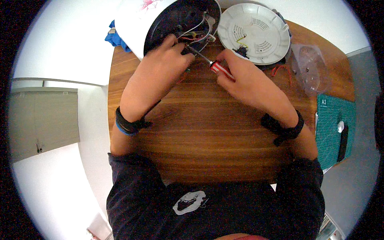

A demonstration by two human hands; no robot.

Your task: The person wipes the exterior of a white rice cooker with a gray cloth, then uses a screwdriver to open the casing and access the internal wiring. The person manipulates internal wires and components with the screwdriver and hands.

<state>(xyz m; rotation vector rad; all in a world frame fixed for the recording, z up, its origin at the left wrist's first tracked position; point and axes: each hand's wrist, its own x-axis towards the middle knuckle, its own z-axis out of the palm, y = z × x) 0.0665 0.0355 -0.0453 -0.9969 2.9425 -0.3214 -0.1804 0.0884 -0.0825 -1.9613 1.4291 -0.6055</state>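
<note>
A white appliance with a pink flower print (134, 22) lies tipped over at the back of the table. Its dark underside is open and shows white and red wires (197, 38). My left hand (165, 60) reaches to the lower rim of this opening with curled fingers; what they pinch, if anything, is hidden. In my right hand (248, 78) is a screwdriver (223, 70) with a red-and-white handle. Its shaft slants up and left to the wires beside my left fingertips. The exact spot its tip touches is hard to make out.
Right of the appliance lies a round white vented cover (276, 38) with a yellow-green wire. Beside it are a red wire (285, 68) and a clear plastic container (312, 76). A green cutting mat (328, 128) bears a black strip (343, 144). Blue cloth (117, 42) sits at the far left.
</note>
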